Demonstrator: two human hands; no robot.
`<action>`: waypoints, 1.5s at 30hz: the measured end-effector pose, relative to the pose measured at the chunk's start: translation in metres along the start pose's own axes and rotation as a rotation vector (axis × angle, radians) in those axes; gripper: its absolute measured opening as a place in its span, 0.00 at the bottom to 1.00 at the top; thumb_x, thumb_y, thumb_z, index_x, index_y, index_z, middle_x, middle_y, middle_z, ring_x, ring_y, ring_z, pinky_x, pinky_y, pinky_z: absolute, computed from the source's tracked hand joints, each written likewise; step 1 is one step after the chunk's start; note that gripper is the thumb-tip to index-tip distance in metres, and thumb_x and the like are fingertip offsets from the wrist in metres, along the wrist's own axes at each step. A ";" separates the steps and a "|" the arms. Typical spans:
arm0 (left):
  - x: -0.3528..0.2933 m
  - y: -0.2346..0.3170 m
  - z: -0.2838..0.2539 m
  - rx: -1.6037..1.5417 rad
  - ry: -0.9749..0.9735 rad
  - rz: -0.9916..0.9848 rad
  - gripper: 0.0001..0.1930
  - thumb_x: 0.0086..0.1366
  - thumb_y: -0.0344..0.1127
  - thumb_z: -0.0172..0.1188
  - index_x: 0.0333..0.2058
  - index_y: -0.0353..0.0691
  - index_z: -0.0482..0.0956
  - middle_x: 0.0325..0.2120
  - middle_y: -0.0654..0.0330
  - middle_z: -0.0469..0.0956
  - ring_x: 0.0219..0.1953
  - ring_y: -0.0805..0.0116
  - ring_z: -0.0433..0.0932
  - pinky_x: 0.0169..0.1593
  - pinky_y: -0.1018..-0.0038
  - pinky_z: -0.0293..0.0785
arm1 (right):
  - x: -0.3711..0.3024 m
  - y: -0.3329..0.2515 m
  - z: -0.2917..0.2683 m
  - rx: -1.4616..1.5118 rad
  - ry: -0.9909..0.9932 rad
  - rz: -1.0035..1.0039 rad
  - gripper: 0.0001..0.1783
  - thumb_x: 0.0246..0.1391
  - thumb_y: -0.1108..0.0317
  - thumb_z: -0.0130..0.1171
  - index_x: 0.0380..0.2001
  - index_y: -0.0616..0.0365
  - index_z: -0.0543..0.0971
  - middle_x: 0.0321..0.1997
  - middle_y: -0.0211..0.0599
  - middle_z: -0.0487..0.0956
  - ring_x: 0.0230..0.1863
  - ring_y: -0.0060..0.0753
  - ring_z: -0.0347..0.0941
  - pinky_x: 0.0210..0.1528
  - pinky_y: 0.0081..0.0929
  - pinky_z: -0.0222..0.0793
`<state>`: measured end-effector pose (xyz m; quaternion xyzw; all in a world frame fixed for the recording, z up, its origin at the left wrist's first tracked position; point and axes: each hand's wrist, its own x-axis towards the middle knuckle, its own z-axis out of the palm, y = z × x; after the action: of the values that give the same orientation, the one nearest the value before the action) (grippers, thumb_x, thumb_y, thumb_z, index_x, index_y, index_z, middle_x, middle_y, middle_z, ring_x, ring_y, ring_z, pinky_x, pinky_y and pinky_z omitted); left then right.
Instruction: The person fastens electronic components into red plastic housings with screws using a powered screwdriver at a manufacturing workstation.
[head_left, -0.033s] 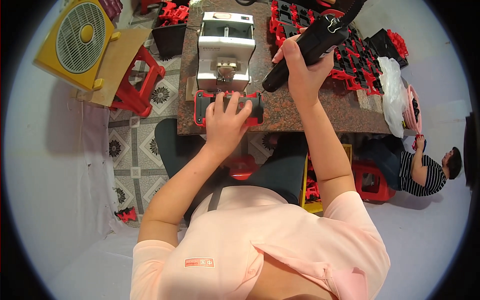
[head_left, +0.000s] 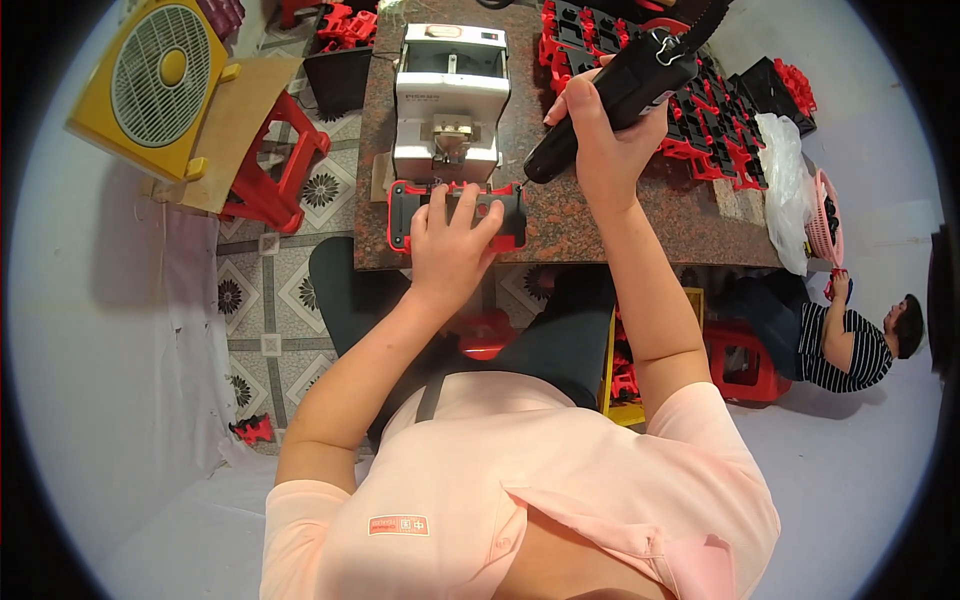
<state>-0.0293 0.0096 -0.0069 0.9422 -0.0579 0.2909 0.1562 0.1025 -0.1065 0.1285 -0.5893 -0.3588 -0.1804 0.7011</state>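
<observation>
My right hand [head_left: 612, 150] is wrapped round a black electric screwdriver [head_left: 560, 150], which slants down to the left. Its thin bit meets the far right corner of a red and black plastic part [head_left: 402, 215] lying at the table's near edge. Spread over that part, my left hand [head_left: 450, 240] holds it down, fingertips at its far edge, hiding its middle. Directly beyond the part stands a white screw feeder [head_left: 450, 100], its metal outlet facing me.
Rows of red and black parts [head_left: 715, 130] cover the stone-topped table's [head_left: 570, 225] right side, beside a clear plastic bag [head_left: 785, 190] and pink basket [head_left: 822, 220]. A yellow fan [head_left: 150, 90] stands at left. At right a person in a striped shirt [head_left: 845, 350] sits.
</observation>
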 end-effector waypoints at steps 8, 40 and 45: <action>0.002 0.001 0.000 0.013 0.002 -0.002 0.34 0.42 0.38 0.75 0.53 0.53 0.76 0.56 0.58 0.70 0.59 0.45 0.66 0.55 0.53 0.65 | 0.001 0.003 -0.008 0.018 -0.010 0.004 0.14 0.60 0.75 0.60 0.45 0.65 0.67 0.26 0.37 0.77 0.23 0.28 0.75 0.28 0.29 0.76; -0.017 -0.009 -0.026 -0.009 -0.091 -0.057 0.35 0.44 0.34 0.75 0.55 0.52 0.74 0.59 0.54 0.67 0.62 0.42 0.62 0.56 0.52 0.64 | 0.019 0.045 0.090 0.168 -0.110 0.096 0.21 0.48 0.72 0.73 0.39 0.59 0.70 0.27 0.31 0.81 0.27 0.18 0.78 0.27 0.18 0.74; -0.020 -0.016 -0.030 0.004 -0.083 -0.073 0.35 0.42 0.35 0.75 0.54 0.54 0.75 0.58 0.55 0.69 0.61 0.44 0.64 0.55 0.53 0.65 | 0.027 0.015 0.071 0.268 -0.111 0.153 0.12 0.61 0.67 0.64 0.31 0.56 0.70 0.20 0.29 0.74 0.18 0.20 0.70 0.21 0.23 0.67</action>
<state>-0.0581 0.0350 0.0013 0.9551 -0.0296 0.2460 0.1623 0.1098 -0.0311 0.1409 -0.5250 -0.3719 -0.0442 0.7643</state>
